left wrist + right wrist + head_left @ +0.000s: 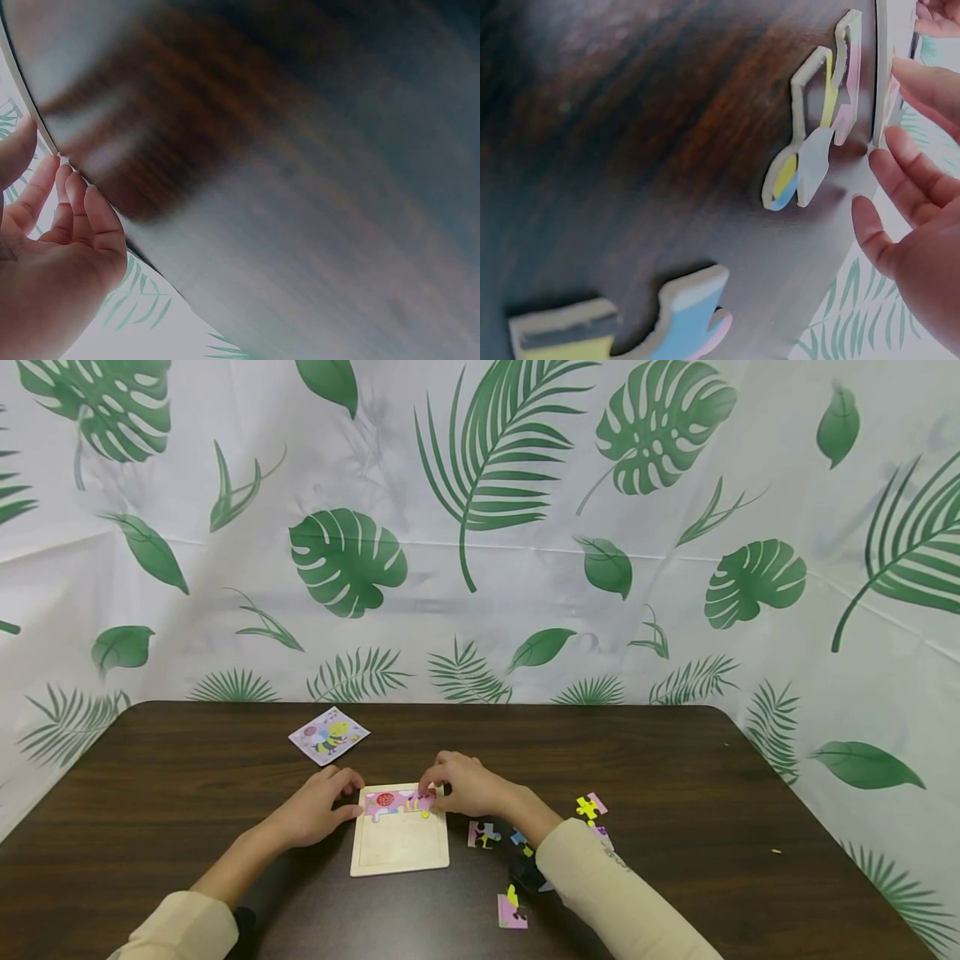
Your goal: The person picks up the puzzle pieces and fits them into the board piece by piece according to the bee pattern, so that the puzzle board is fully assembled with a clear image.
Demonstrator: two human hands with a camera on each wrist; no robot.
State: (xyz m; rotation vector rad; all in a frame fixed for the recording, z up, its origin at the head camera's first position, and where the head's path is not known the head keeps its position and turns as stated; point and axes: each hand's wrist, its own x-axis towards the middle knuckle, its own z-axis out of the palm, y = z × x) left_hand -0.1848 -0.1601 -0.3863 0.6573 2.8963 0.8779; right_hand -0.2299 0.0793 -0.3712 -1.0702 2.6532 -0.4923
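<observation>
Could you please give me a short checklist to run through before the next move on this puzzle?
1. Wooden tray flat on the table: ok.
2. Left hand at the tray's left edge: ok.
3. Right hand's grip on a piece: cannot tell; its fingers cover the right end of the top row.
4. Space below that row: ok, bare wood shows.
5. Loose pieces all in plain view: not ok; in the head view the right sleeve partly covers that area.
6. Picture card face up: ok, beyond the tray.
</observation>
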